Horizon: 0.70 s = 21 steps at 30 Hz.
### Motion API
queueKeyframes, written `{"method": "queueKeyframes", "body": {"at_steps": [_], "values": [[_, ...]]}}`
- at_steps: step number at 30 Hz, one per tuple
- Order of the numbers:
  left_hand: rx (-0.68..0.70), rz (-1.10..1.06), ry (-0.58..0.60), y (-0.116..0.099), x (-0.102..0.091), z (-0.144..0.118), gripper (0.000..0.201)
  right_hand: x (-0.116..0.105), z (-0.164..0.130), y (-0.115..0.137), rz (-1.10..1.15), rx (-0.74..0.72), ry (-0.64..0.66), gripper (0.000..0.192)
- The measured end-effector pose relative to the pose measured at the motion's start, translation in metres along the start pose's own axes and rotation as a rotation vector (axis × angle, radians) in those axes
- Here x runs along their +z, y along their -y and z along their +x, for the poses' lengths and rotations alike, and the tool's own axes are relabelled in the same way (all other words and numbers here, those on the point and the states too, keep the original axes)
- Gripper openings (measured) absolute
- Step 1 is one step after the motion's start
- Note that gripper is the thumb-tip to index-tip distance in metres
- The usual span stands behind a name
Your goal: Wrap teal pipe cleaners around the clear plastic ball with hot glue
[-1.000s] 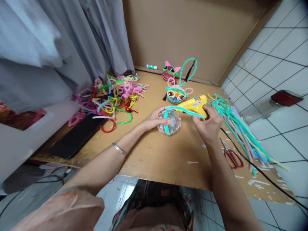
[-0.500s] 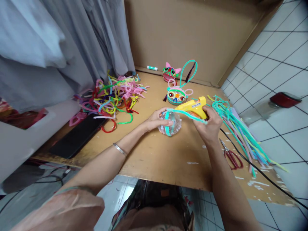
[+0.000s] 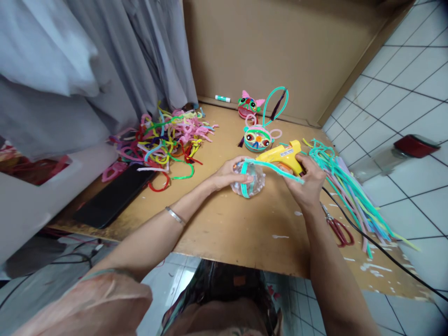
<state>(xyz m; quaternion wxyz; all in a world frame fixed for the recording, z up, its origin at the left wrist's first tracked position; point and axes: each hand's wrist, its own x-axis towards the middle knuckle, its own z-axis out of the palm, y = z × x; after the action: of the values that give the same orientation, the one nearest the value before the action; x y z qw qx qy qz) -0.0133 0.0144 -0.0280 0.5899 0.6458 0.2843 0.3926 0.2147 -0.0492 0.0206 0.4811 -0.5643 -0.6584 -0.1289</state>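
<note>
My left hand [image 3: 231, 174] is closed around a clear, rounded plastic piece [image 3: 258, 181], its thumb across the front. A turquoise pipe cleaner [image 3: 276, 168] wraps round that piece, and its loose end stretches across to my right hand [image 3: 308, 181]. In my right hand is a yellow hot glue gun [image 3: 289, 156], with the nozzle pointing left toward the top of the plastic piece. The pipe cleaner's end lies against my right fingers. Whether the nozzle touches anything I cannot make out. Just behind stands a pipe-cleaner animal face [image 3: 258, 138] with pink loop ears.
A tangled heap of pipe cleaners [image 3: 168, 135] lies left, beside a black phone-like slab [image 3: 112, 198]. At right are straight pipe cleaners [image 3: 353, 200], red-handled scissors [image 3: 339, 228] and a black cord [image 3: 378, 247]. A second animal face [image 3: 248, 106] and a glue stick [image 3: 222, 99] sit behind.
Almost nothing differs. Both hands keep their hold on the plastic piece and the glue gun, and the whole view has shifted very slightly.
</note>
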Motion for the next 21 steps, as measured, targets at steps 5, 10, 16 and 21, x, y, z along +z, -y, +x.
{"method": "queueKeyframes", "body": {"at_steps": [5,10,16,21], "values": [[-0.025,-0.005,0.011,0.0018,-0.0001,-0.0002,0.07,-0.0012,0.0005,0.0002,-0.014,0.008,0.019,0.033],[-0.003,-0.008,0.002,0.0007,0.0012,0.0009,0.07,-0.0009,0.0001,-0.0005,-0.011,-0.003,0.018,0.032],[-0.016,-0.033,-0.004,-0.003,0.0032,0.0003,0.069,0.0004,-0.0005,-0.0031,-0.013,-0.024,-0.006,0.03],[-0.037,-0.036,0.018,-0.0048,0.0035,-0.0018,0.069,-0.0005,-0.0002,-0.0039,-0.027,-0.014,-0.006,0.031]]}}
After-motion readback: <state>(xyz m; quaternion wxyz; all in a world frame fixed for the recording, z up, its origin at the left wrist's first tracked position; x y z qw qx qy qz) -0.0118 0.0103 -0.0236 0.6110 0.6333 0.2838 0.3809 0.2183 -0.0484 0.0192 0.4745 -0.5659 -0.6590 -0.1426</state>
